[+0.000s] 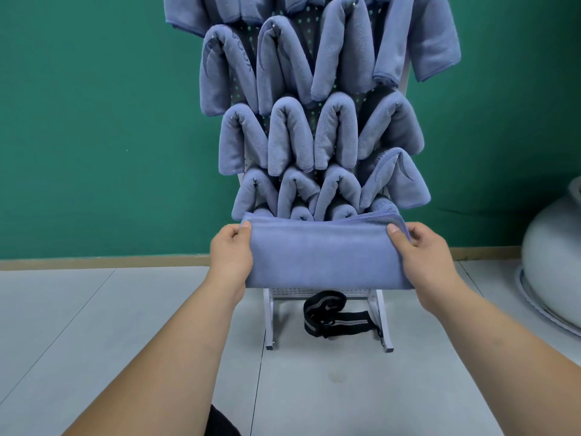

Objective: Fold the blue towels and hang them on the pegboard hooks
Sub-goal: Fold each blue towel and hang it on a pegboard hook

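A folded blue towel [325, 254] is stretched flat between my hands in front of the pegboard's lower part. My left hand [231, 251] pinches its left end, thumb on top at the upper corner. My right hand [423, 250] grips its right end, thumb pressed on the front face. Behind it stands the pegboard [248, 48], dark with small holes, on a white frame. Several folded blue towels [290, 138] hang over its hooks in rows, covering most of the board. The bottom row is partly hidden by the held towel.
The pegboard's white legs [270, 319] stand on a grey tiled floor [94, 335]. A black strap [333, 319] lies between the legs. A green wall [94, 121] is behind. A large white rounded object [553, 265] sits at the right edge.
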Demonstrator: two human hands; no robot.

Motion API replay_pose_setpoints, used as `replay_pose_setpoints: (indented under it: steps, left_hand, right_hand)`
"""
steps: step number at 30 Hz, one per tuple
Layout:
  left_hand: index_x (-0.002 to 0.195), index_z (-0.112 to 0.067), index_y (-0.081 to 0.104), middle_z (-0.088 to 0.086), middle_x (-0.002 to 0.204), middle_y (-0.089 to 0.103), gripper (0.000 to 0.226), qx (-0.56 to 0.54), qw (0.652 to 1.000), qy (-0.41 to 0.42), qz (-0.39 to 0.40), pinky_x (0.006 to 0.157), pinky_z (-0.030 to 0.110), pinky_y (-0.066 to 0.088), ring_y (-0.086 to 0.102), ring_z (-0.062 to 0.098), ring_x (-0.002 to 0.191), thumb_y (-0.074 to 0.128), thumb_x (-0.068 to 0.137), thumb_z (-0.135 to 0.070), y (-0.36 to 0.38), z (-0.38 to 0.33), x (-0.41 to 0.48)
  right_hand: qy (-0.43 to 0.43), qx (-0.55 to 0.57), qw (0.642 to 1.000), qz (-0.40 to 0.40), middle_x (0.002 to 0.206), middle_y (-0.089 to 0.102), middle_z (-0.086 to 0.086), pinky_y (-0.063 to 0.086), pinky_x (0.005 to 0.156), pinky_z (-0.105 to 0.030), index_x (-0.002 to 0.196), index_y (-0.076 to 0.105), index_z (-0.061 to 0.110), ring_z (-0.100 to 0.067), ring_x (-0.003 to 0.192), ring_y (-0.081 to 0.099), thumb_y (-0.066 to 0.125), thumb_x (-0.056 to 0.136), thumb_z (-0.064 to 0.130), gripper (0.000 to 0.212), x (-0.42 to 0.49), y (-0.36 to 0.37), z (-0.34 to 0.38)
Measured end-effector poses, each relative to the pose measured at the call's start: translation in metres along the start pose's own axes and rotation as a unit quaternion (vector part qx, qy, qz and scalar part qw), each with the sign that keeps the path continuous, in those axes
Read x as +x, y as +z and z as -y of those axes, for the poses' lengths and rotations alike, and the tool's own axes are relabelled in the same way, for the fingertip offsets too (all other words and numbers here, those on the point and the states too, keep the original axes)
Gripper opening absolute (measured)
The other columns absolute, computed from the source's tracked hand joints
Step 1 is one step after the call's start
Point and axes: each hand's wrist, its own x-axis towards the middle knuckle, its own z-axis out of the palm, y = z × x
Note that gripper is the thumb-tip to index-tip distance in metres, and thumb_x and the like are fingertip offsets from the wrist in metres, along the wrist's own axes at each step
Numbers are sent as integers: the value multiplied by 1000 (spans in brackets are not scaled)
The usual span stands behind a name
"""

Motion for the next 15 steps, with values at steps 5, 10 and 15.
replay_pose_setpoints:
  steps: [5,10,15]
  left_hand:
    - [111,-20,67,-4,110,69,17,22,999,-19,-23,89,38,54,63,21,97,59,104,-33,12,7,-7]
    - [135,-24,59,0,117,68,39,65,994,-49,70,91,32,53,66,19,105,68,99,-12,9,15,-4]
    - [119,-24,70,-8,105,78,34,81,989,28,118,75,17,45,67,9,98,57,102,2,3,11,-4]
  right_hand:
    - [55,3,998,-32,95,79,3,51,71,-31,117,67,21,-14,88,73,82,92,31,30,6,-6,-4]
    - [38,-52,998,21,119,73,13,51,83,-32,131,65,40,-16,110,69,74,96,11,47,9,-18,-13]
    - [-8,-87,993,77,102,81,12,52,108,-36,108,79,28,-8,110,72,62,100,0,34,12,-25,-11]
